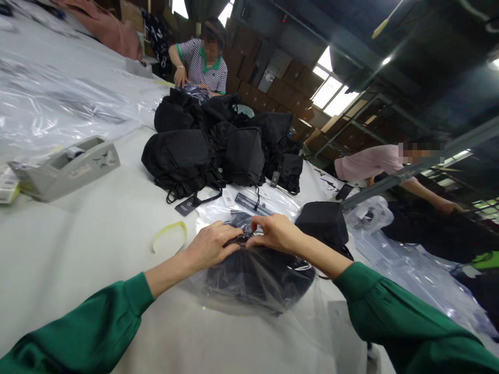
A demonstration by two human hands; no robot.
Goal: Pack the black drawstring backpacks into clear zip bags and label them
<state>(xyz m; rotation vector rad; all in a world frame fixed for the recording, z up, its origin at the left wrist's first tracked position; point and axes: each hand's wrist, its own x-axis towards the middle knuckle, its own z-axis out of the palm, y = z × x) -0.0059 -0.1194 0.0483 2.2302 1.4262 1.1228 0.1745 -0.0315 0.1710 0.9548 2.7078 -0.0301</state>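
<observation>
A black folded garment inside a clear plastic bag (259, 278) lies on the white table (97, 234) right in front of me. My left hand (210, 244) and my right hand (275, 232) meet at the bag's far end, fingers curled and pinching the plastic edge there. Both sleeves are green. Just beyond my right hand sits another black bundle (323, 221) on clear plastic.
A pile of black bags with hang tags (218, 145) fills the table's middle. A grey tape dispenser (64, 166) stands at left, a yellow strip (169, 232) near my left hand. One person (202, 59) works at the far end, another (374, 163) bends at right.
</observation>
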